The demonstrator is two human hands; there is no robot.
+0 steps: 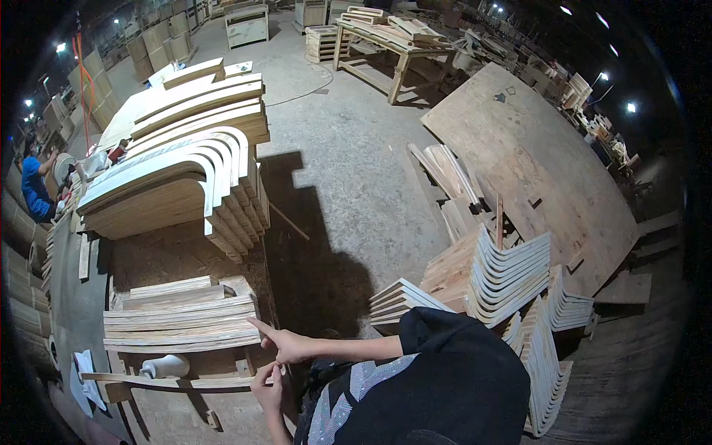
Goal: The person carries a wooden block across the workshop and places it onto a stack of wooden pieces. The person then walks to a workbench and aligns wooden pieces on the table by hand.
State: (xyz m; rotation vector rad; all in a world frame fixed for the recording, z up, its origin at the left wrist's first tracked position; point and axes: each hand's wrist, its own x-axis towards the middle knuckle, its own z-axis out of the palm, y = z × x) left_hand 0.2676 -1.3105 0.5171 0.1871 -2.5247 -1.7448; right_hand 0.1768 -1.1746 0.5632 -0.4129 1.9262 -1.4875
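My right hand [289,345] reaches left from the dark short sleeve, index finger extended to the end of a stack of pale curved plywood strips [178,322], other fingers curled. Just below, my left hand [268,387] is closed, fingertips meeting the right hand; what they hold, if anything, is too small to make out. A long thin wood strip [148,378] lies beside the left hand, and a white cylindrical object [165,366] rests behind it. My black top with a glittery pattern fills the lower middle.
Tall stacks of bent laminated panels [222,178] stand on the bench. Right are nested bent pieces [504,274] and a large leaning plywood sheet [534,163]. A wooden table with parts [393,48] stands behind, across concrete floor [348,170]. A co-worker in blue [35,185] works at far left.
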